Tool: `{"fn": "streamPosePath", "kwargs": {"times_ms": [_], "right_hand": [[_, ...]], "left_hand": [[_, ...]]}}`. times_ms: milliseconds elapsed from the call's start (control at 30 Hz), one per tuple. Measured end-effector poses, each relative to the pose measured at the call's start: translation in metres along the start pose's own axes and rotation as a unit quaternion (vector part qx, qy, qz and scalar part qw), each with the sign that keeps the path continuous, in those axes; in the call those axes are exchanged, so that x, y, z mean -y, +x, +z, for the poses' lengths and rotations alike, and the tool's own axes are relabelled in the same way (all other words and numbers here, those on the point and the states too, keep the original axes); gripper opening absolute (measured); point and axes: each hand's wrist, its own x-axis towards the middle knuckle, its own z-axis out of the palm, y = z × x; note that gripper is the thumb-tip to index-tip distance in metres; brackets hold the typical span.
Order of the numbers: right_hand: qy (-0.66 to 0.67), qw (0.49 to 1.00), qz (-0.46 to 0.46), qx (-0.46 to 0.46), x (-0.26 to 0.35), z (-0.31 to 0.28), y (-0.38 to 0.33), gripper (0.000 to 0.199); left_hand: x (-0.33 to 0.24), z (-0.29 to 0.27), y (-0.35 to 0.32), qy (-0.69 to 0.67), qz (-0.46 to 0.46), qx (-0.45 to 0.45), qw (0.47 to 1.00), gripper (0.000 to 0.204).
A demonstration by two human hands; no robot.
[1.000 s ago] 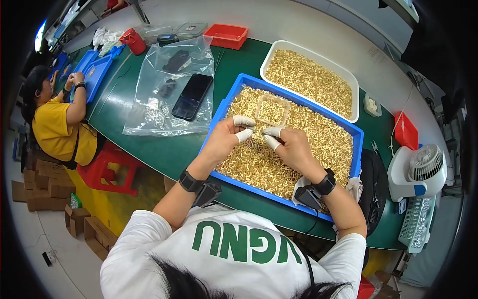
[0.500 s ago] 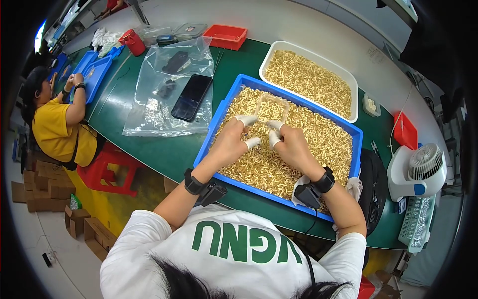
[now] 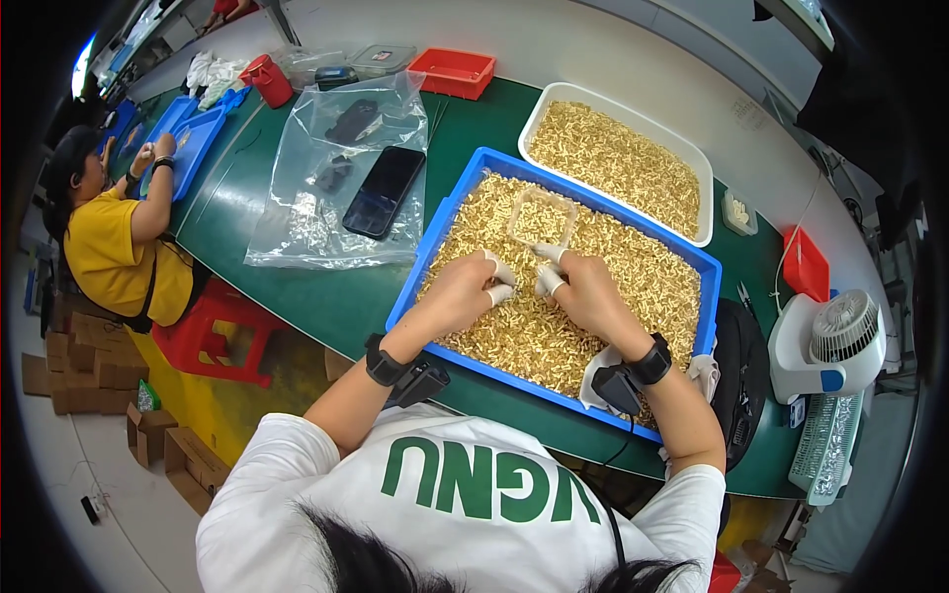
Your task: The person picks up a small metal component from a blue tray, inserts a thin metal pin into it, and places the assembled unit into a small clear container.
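Observation:
A blue tray (image 3: 463, 368) holds a thick layer of small gold-coloured metal pieces (image 3: 613, 306). Both my hands work low over it, white finger cots on several fingertips. My left hand (image 3: 461, 293) is curled, thumb and forefinger drawn close together; whatever lies between them is too small to make out. Facing it, my right hand (image 3: 591, 289) has its fingers bent inward in a loose pinch, its tips near the pieces, and any held piece is hidden. Just beyond my fingertips a small clear square box (image 3: 543, 217) rests on the pieces, some of them inside.
Behind is a white tray (image 3: 705, 188) of similar pieces. On the left lie a clear plastic bag (image 3: 287, 232) and a black phone (image 3: 384, 193). A white fan (image 3: 828, 346) and a black bag (image 3: 736, 371) stand right. A co-worker in yellow (image 3: 119, 242) sits at far left.
My left hand has drawn back from the clear box toward me, its forefinger closing toward the thumb. My right hand has shifted only slightly and stays near the box.

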Motion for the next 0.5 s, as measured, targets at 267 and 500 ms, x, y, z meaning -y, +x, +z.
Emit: {"fn": "streamPosePath", "kwargs": {"times_ms": [267, 500], "right_hand": [[-0.041, 0.985, -0.147, -0.075, 0.006, 0.002, -0.004, 0.018], [-0.067, 0.982, -0.155, -0.085, 0.001, 0.006, -0.003, 0.015]], "left_hand": [[0.006, -0.001, 0.002, -0.253, -0.174, -0.088, 0.948, 0.018], [0.0, -0.003, 0.0, -0.253, -0.131, -0.097, 0.954, 0.02]]}}
